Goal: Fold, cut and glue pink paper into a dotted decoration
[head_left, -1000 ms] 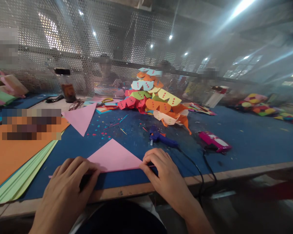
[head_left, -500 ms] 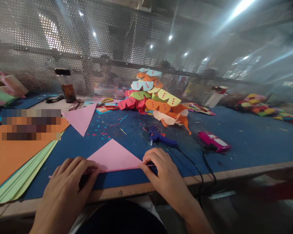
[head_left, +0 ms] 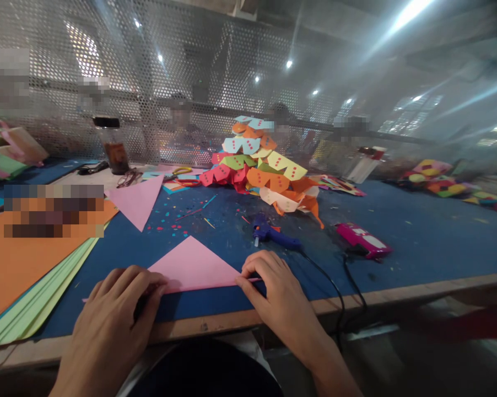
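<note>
A pink paper triangle lies near the table's front edge, its peak pointing away and a narrow fold along its near side. My left hand pinches that near edge toward the left, covering part of the left corner. At the right corner, my right hand pinches the folded edge between thumb and fingers. Behind and left of it lies another pink triangle. A blue glue gun rests beyond my right hand.
Folded colourful paper pieces are heaped at the back centre. Orange sheets and green sheets lie at left. A jar stands behind. A magenta device and black cables are at right.
</note>
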Demonstrator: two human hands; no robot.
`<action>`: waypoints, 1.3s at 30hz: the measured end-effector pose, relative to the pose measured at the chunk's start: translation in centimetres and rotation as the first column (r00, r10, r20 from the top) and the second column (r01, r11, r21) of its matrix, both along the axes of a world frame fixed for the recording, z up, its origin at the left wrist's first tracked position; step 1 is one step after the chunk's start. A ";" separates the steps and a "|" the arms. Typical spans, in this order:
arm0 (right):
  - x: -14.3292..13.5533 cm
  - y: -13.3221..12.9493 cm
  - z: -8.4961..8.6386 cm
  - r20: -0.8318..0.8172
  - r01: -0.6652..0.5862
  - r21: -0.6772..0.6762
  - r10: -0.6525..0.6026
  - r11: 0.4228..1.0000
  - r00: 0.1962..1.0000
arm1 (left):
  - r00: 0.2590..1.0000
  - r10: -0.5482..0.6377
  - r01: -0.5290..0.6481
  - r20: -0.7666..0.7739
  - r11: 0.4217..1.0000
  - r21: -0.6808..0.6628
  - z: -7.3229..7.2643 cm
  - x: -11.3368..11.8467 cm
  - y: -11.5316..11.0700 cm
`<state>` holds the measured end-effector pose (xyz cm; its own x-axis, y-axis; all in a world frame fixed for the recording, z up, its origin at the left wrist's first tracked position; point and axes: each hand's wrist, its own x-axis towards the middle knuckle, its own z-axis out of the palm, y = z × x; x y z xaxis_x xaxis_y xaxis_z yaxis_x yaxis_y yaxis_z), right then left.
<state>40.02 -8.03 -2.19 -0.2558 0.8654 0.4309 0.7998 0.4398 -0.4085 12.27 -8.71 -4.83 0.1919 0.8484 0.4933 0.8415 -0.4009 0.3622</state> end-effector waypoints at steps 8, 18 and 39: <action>0.0 -0.2 0.0 0.006 0.004 0.008 -0.004 1.000 1.000 | 1.000 -0.012 0.013 -0.009 0.999 0.043 -0.3 -0.1 0.1; -0.1 -0.1 0.0 0.007 0.001 0.006 -0.001 1.000 1.000 | 0.987 -0.078 0.099 -0.138 0.984 0.148 -0.9 -1.1 0.4; 0.1 -0.1 -0.1 -0.008 -0.012 0.017 0.012 1.000 1.000 | 0.973 -0.097 0.143 -0.210 0.965 0.218 -1.9 -1.6 -1.0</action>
<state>40.08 -8.12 -2.30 -0.2621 0.8550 0.4474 0.7910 0.4559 -0.4079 10.65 -9.75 -6.72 0.3977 0.6810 0.6149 0.8271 -0.5562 0.0809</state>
